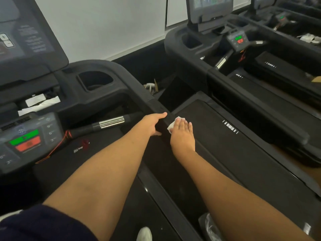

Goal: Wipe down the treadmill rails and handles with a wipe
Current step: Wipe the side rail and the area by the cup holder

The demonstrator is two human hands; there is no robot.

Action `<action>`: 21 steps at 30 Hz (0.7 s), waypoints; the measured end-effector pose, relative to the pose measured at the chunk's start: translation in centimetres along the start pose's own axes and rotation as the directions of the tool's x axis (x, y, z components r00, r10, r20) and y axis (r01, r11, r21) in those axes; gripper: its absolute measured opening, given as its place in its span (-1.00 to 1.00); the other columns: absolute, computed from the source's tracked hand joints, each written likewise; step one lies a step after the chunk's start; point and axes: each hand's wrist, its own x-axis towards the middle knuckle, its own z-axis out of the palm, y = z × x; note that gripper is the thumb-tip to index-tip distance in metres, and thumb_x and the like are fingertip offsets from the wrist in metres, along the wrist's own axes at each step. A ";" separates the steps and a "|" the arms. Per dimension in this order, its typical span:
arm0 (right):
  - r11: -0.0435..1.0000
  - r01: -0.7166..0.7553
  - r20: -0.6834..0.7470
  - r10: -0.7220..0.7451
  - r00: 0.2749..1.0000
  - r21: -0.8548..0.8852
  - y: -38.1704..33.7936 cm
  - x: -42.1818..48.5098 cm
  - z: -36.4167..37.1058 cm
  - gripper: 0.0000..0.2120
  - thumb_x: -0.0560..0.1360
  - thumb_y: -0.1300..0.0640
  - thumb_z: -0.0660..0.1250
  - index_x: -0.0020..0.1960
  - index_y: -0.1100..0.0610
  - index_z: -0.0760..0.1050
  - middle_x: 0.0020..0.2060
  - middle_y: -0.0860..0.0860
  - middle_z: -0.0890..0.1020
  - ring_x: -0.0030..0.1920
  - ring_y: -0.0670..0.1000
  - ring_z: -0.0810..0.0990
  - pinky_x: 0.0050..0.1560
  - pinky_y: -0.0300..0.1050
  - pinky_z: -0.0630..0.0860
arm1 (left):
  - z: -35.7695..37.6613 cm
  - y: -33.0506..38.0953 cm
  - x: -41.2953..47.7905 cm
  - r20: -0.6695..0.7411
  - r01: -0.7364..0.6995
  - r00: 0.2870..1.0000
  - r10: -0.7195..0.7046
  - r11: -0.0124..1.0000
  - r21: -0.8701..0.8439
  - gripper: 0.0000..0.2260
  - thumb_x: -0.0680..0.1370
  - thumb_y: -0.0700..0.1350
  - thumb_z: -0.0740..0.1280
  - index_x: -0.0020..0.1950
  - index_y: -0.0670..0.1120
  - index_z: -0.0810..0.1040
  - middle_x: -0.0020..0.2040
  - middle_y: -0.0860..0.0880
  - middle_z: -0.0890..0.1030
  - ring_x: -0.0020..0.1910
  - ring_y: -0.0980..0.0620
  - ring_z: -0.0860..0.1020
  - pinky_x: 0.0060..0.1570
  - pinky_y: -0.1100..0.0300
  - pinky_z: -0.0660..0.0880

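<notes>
The black right side rail of the treadmill runs from the console towards me through the middle of the view. My left hand grips this rail, thumb under it and fingers over the top. Just to its right, my right hand lies flat with straight fingers on a small white wipe, pressing it against the rail's outer side. A chrome and black handle juts out from under the console to the left of my hands.
The console with green and red buttons sits at the left, a cup holder behind it. A second treadmill's belt lies to the right, with more machines beyond. White papers lie on the console tray.
</notes>
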 end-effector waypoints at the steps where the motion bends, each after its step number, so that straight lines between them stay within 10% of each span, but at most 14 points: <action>1: 1.000 0.000 -0.009 0.001 1.000 0.013 0.1 0.1 0.2 -0.31 0.66 0.16 0.17 0.61 0.25 -0.16 0.61 0.20 0.03 0.62 0.12 -0.05 0.59 0.06 -0.22 | -0.7 0.2 0.2 0.017 -0.011 1.000 0.011 1.000 -0.026 -0.28 0.43 0.02 0.58 0.49 -0.14 0.37 0.45 -0.22 0.44 0.37 -0.30 0.47 0.21 -0.26 0.52; 11: 0.992 -0.110 -0.030 0.112 0.993 0.056 -0.6 1.3 0.3 -0.36 0.61 0.20 0.24 0.59 0.27 0.04 0.50 0.18 0.31 0.54 0.11 0.24 0.60 0.04 -0.05 | -2.8 0.6 2.7 0.050 0.008 0.999 0.002 0.980 -0.199 -0.10 0.31 0.21 0.60 0.54 -0.05 0.31 0.45 -0.22 0.44 0.41 -0.33 0.43 0.01 -0.36 0.56; 21: 0.994 0.066 -0.008 -0.067 0.998 -0.088 0.2 4.0 -0.2 -0.52 0.52 0.33 0.29 0.39 0.04 0.40 0.43 0.09 0.38 0.32 0.01 0.47 0.58 0.20 0.01 | -4.2 3.0 2.4 -0.003 -0.048 0.999 0.048 0.996 -0.075 -0.41 0.48 -0.01 0.54 0.41 -0.18 0.41 0.37 -0.23 0.51 0.33 -0.25 0.52 0.28 -0.21 0.51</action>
